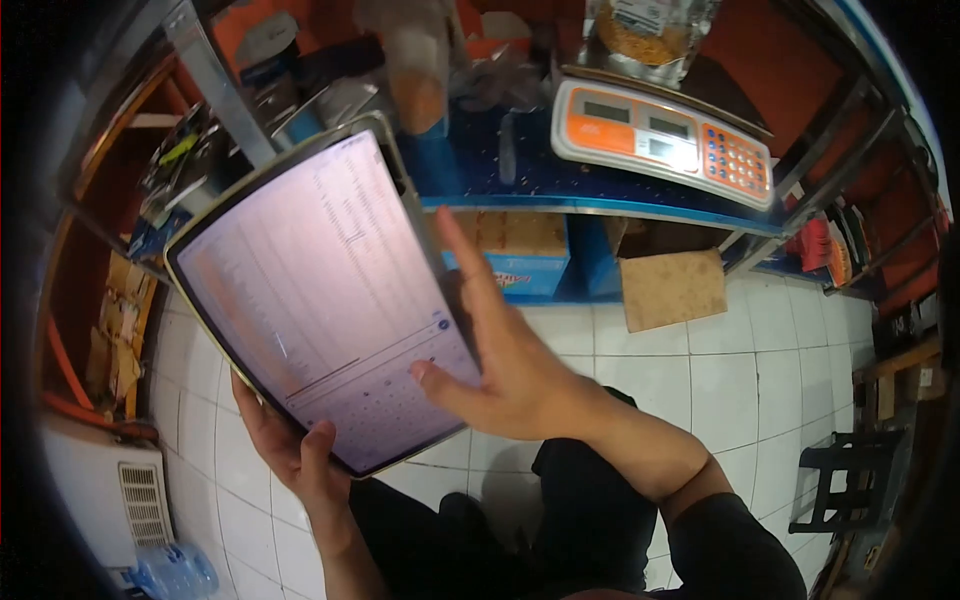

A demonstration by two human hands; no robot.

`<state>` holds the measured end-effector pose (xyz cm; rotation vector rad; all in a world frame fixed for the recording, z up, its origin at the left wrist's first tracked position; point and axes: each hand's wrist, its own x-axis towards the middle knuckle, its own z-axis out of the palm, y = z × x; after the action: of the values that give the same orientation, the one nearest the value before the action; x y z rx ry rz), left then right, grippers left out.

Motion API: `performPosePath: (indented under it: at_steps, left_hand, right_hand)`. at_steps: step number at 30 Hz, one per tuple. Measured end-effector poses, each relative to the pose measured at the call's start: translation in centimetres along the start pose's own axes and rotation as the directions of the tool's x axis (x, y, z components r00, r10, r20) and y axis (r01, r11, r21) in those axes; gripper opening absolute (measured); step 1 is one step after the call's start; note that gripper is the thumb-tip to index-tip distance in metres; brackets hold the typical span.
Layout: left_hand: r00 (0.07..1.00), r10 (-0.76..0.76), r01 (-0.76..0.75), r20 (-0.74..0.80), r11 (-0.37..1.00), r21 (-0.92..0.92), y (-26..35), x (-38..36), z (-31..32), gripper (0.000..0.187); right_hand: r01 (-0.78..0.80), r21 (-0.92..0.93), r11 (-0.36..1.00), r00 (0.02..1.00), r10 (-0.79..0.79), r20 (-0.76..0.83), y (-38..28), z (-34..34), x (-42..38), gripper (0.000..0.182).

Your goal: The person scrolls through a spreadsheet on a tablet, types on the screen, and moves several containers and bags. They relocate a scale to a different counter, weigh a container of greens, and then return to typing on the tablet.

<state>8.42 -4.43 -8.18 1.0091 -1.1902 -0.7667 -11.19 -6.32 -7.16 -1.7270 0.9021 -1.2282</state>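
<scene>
A tablet [330, 270] in a light-edged case is held up at a tilt, its bright screen showing lines of text and an on-screen keyboard at the lower end. My left hand [300, 455] grips the tablet's lower left edge, with the thumb over the front near the keyboard. Along the right edge lies my right hand [510, 365], its thumb over the keyboard and its index finger stretched up beside the case. The remaining right fingers are hidden behind the tablet.
An orange and white scale [660, 140] stands on a blue shelf [600, 200], below a clear bag [650, 40]. Under it are a blue box [530, 270] and a cardboard flap [675, 290]. A black stool [850, 480] is at right, a water bottle [172, 572] at lower left.
</scene>
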Motion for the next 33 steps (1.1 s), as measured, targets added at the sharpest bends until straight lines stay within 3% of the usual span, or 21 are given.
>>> performPosePath:
  at_steps: [4, 6, 8, 13, 18, 22, 24, 26, 27, 28, 30, 32, 33]
  left_hand:
    - [1.0, 0.005, -0.005, -0.02, 1.0, -0.015, -0.9, -0.2, -0.7, 0.092]
    - [1.0, 0.017, -0.017, -0.005, 0.999, -0.044, -0.8, -0.3, -0.9, 0.091]
    - [0.999, 0.017, -0.017, -0.029, 1.0, -0.017, -0.6, -0.5, -0.4, 0.091]
    - [1.0, 0.011, -0.009, 0.011, 0.989, -0.151, -1.9, 0.1, -1.2, 0.095]
    - [0.998, 0.025, -0.019, 0.051, 0.994, -0.111, -1.5, 0.5, -0.1, 0.091]
    - [0.988, 0.088, -0.086, 0.128, 0.996, -0.024, -1.9, 1.1, 0.4, 0.094]
    - [0.976, 0.113, -0.144, 0.188, 0.976, 0.163, -2.7, 1.0, -0.7, 0.095]
    - [0.975, 0.056, -0.068, 0.214, 0.996, 0.05, -1.1, 0.8, 0.6, 0.097]
    - [0.957, 0.138, -0.152, 0.256, 0.988, 0.035, -1.2, 0.9, 0.7, 0.096]
    - [0.961, 0.118, -0.124, 0.251, 0.992, 0.01, -0.7, 1.0, 1.0, 0.096]
    - [0.964, 0.117, -0.127, 0.24, 0.992, 0.023, -0.5, 0.8, 1.2, 0.098]
    - [0.965, 0.127, -0.143, 0.228, 0.988, 0.055, -0.5, 0.7, 1.4, 0.099]
    - [0.964, 0.142, -0.163, 0.226, 0.983, 0.08, -0.5, 0.7, 1.4, 0.1]
  right_hand:
    - [0.095, -0.177, 0.98, 0.995, -0.101, -0.022, -0.2, -0.1, 0.1, 0.096]
    - [0.106, -0.077, 0.991, 0.994, -0.109, -0.03, -0.1, 0.0, 0.1, 0.095]
    - [0.125, -0.088, 0.988, 0.991, -0.129, -0.04, -0.2, -0.2, 0.0, 0.093]
    - [0.12, -0.088, 0.989, 0.993, -0.121, 0.001, -0.1, -0.7, -0.1, 0.088]
    - [0.106, 0.028, 0.994, 0.994, -0.107, 0.022, 0.3, -1.1, 0.3, 0.087]
    - [0.161, -0.027, 0.987, 0.986, -0.161, -0.033, 2.0, -1.6, 0.4, 0.085]
    - [0.098, 0.187, 0.977, 0.994, -0.088, -0.066, 2.5, -1.4, 0.3, 0.086]
    - [0.131, 0.182, 0.975, 0.989, -0.116, -0.09, 1.9, -1.5, 0.6, 0.088]
    - [0.103, 0.226, 0.969, 0.992, -0.085, -0.089, 1.7, -1.4, 0.3, 0.088]
    - [0.085, 0.258, 0.962, 0.993, -0.062, -0.098, 1.5, -1.4, 0.3, 0.089]
    - [0.074, 0.174, 0.982, 0.994, -0.058, -0.096, 1.4, -1.2, 0.2, 0.091]
    - [0.081, 0.245, 0.966, 0.988, -0.046, -0.147, 0.9, -0.9, 0.1, 0.091]
    - [0.005, 0.317, 0.949, 0.994, 0.029, -0.103, 0.6, -1.1, 0.1, 0.093]
